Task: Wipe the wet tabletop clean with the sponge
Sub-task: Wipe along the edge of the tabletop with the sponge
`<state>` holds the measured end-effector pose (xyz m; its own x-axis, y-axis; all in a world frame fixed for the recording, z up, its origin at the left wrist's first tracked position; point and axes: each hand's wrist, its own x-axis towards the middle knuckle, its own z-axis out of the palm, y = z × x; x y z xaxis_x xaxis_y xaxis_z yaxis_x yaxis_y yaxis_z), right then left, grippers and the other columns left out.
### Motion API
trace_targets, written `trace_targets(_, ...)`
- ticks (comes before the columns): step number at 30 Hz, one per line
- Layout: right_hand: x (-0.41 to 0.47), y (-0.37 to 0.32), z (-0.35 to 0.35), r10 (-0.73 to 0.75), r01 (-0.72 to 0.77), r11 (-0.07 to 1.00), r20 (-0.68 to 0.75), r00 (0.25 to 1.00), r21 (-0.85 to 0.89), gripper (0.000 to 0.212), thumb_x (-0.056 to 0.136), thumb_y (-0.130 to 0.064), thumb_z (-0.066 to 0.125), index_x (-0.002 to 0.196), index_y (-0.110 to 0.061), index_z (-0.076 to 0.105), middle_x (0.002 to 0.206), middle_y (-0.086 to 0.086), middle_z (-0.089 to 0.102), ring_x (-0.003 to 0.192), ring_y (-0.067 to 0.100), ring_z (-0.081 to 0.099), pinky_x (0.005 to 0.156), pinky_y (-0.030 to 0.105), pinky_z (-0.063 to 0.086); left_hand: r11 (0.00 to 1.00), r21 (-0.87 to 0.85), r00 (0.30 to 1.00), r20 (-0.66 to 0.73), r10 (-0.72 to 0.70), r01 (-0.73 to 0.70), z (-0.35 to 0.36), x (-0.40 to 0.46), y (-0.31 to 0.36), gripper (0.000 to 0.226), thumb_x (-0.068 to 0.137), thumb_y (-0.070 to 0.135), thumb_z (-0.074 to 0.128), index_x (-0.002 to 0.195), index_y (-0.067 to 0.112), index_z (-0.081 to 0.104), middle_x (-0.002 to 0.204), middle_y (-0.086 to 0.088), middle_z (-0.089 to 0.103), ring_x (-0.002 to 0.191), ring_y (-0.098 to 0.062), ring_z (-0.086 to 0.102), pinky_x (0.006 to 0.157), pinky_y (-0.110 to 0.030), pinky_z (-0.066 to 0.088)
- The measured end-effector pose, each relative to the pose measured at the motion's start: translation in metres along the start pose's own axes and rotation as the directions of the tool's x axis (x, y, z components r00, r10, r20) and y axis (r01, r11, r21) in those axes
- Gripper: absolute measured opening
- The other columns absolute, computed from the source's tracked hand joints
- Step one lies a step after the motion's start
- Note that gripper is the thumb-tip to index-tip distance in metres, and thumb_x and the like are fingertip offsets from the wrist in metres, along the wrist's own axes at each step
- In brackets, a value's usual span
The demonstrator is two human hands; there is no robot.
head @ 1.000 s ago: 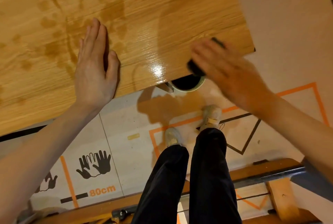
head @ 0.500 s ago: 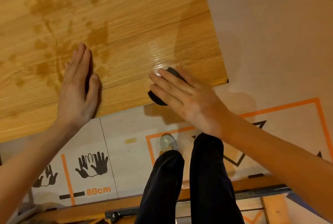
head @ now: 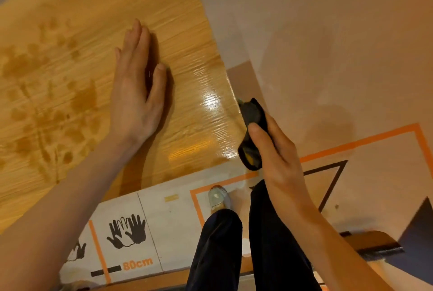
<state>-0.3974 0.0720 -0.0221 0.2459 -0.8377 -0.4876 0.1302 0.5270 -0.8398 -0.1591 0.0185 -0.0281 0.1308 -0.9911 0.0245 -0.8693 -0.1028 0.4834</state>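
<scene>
The wooden tabletop [head: 70, 33] fills the upper left, with dark wet blotches [head: 54, 103] across its left half and a glossy wet sheen [head: 210, 103] near its right corner. My left hand [head: 138, 94] lies flat on the wood, fingers together, holding nothing. My right hand [head: 276, 155] grips a dark sponge [head: 251, 131] with a yellow underside, squeezed and folded, just off the table's right edge beside the front corner. The sponge hangs over the floor and does not touch the wood.
Below the table's front edge the floor [head: 328, 44] carries orange tape lines [head: 351, 143], a black triangle outline, hand-print marks [head: 127, 229] and an "80cm" label. My dark trouser legs [head: 234, 255] and one shoe [head: 219, 197] stand there. A wooden frame piece [head: 375, 241] lies lower right.
My right hand has carried the sponge off the tabletop to the right edge and squeezed it. My left hand stays flat on the wood. The view has swung left.
</scene>
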Motion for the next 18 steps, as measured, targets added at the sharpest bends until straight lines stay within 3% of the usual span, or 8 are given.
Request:
trace_targets(3,0.003,-0.002,-0.002,0.038,-0.033,0.998,0.094,0.995,-0.057,0.046,0.096,-0.030,0.050,0.142,-0.033,0.044,0.125,-0.018,0.062,0.119,-0.006,0.053,0.094,0.007,0.042,0.999,0.003,0.999,0.006,-0.033,0.033,0.005,0.013,-0.001,0.055,0.111,0.027,0.037,0.160,0.003,0.025,0.170,-0.011,0.016,0.158,-0.020,0.012,0.130,-0.039,0.005)
trace_targets(6,0.016,-0.009,-0.005,0.053,-0.043,0.997,0.159,0.986,-0.064,0.046,0.099,-0.025,0.048,0.144,-0.030,0.042,0.116,-0.008,0.067,0.109,-0.002,0.060,0.087,0.008,0.045,0.999,0.023,0.999,-0.001,-0.047,0.047,0.008,0.015,0.000,0.055,0.112,0.026,0.035,0.160,0.003,0.024,0.170,-0.010,0.016,0.158,-0.020,0.011,0.130,-0.038,0.005)
trace_targets(11,0.074,-0.028,0.010,-0.019,0.035,0.996,0.188,0.982,-0.085,0.030,0.103,-0.026,0.043,0.131,-0.031,0.050,0.100,0.016,0.063,0.089,0.022,0.061,0.082,0.030,0.052,0.998,0.045,0.999,-0.019,-0.046,0.047,0.013,0.011,0.003,0.052,0.111,0.020,0.036,0.159,0.000,0.025,0.169,-0.012,0.019,0.158,-0.022,0.012,0.128,-0.049,0.012)
trace_targets(14,0.138,-0.045,0.028,-0.059,0.077,0.993,0.199,0.978,-0.088,0.038,0.104,-0.026,0.041,0.141,-0.021,0.044,0.113,0.007,0.064,0.099,0.005,0.057,0.083,0.014,0.044,0.998,0.042,0.999,-0.011,-0.049,0.050,0.014,0.012,0.003,0.052,0.111,0.018,0.036,0.158,-0.001,0.026,0.169,-0.012,0.020,0.158,-0.022,0.013,0.127,-0.053,0.016)
trace_targets(18,0.173,-0.061,0.042,-0.086,0.102,0.993,0.213,0.973,-0.065,0.040,0.104,-0.024,0.041,0.144,-0.016,0.041,0.116,0.001,0.062,0.101,0.006,0.056,0.080,0.004,0.042,0.998,0.040,0.998,-0.012,-0.054,0.055,0.013,0.015,0.004,0.051,0.110,0.014,0.036,0.157,-0.003,0.027,0.168,-0.014,0.021,0.158,-0.025,0.016,0.126,-0.055,0.018)
